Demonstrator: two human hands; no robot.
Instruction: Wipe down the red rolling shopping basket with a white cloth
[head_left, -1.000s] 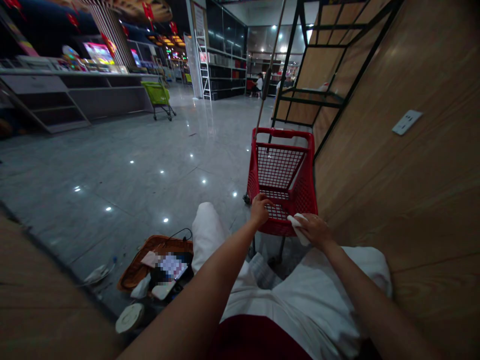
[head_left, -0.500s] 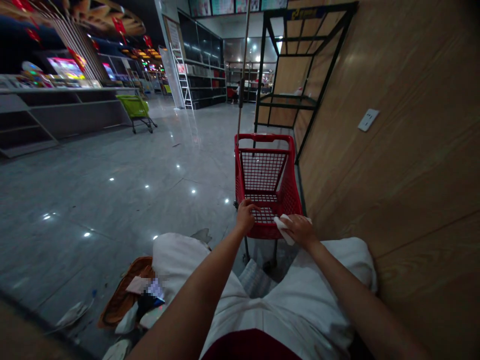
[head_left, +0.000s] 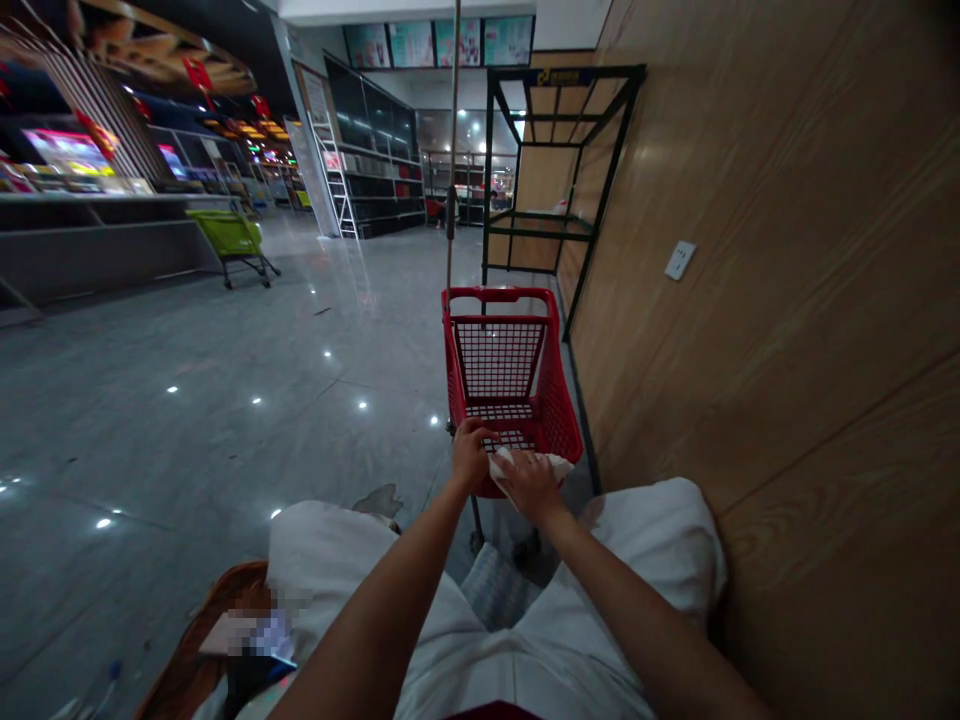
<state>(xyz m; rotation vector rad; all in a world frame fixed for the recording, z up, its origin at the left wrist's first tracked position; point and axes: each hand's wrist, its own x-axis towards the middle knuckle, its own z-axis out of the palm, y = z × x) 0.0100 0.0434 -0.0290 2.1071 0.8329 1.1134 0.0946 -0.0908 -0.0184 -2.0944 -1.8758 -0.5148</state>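
Head view: right hand (head_left: 531,485) holds a white cloth (head_left: 561,466) at the near edge of a red cart (head_left: 560,405); left hand (head_left: 470,458) curls at the near-left corner, finger grip unclear.

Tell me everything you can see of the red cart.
The red cart looks plastic: latticed panels, far handle bar, wheels below. It stands upright beside the wooden wall, a thin pole rising at its handle. The left hand is at the near rim; the right hand holds a white cloth against it.

The cart (head_left: 553,410) is smooth plastic, the white wad (head_left: 559,466) matt, perhaps cloth.
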